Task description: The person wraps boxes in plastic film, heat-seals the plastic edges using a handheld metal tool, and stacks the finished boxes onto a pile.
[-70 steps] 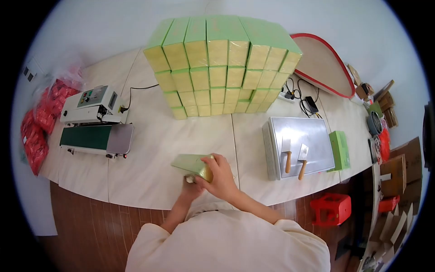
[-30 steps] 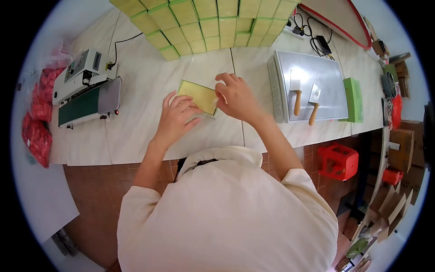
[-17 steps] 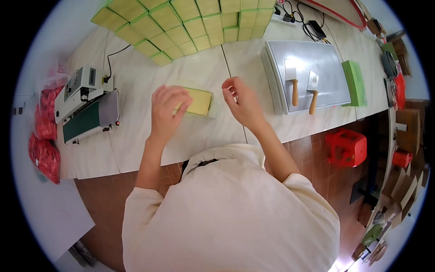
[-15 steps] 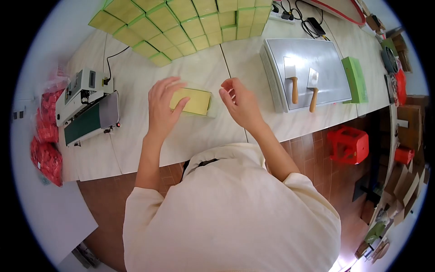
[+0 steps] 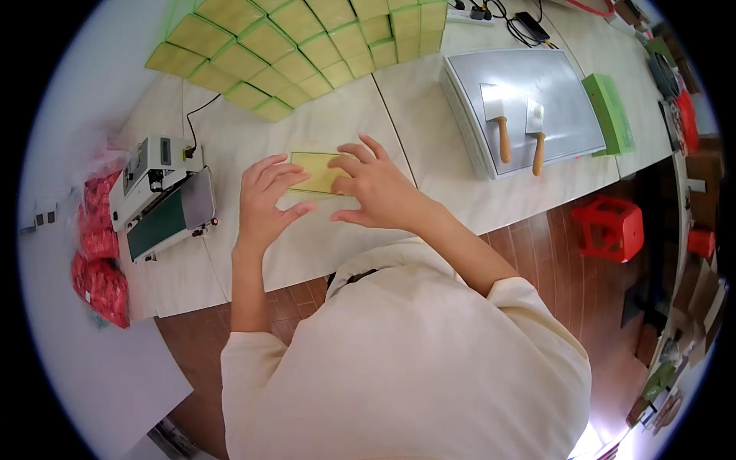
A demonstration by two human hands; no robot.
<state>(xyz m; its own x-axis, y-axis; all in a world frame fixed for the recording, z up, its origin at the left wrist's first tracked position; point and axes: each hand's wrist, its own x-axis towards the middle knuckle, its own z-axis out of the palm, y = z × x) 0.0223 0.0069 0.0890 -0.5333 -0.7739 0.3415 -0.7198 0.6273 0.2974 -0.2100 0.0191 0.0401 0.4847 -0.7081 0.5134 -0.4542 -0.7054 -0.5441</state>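
A yellow box with a green edge [image 5: 313,178] lies flat on the pale table in front of me. My left hand [image 5: 268,201] is at the box's left end, its fingers bent and the thumb apart from them. Over the right end is my right hand [image 5: 376,188], fingers spread and partly hiding that end of the box. Whether any fingertip touches the box, I cannot tell. Neither hand is closed around anything.
Many similar boxes [image 5: 299,46] stand stacked at the back. A white machine with a green belt [image 5: 161,218] is at left, near red bags [image 5: 100,284]. On the right, two wooden-handled scrapers [image 5: 502,138] lie on a metal-topped unit [image 5: 560,115], beside a green box [image 5: 611,115]. A red stool [image 5: 609,230] is on the floor.
My right hand has moved left and turned over the right end of the box. My left hand has shifted slightly down. The camera view has tilted a little.
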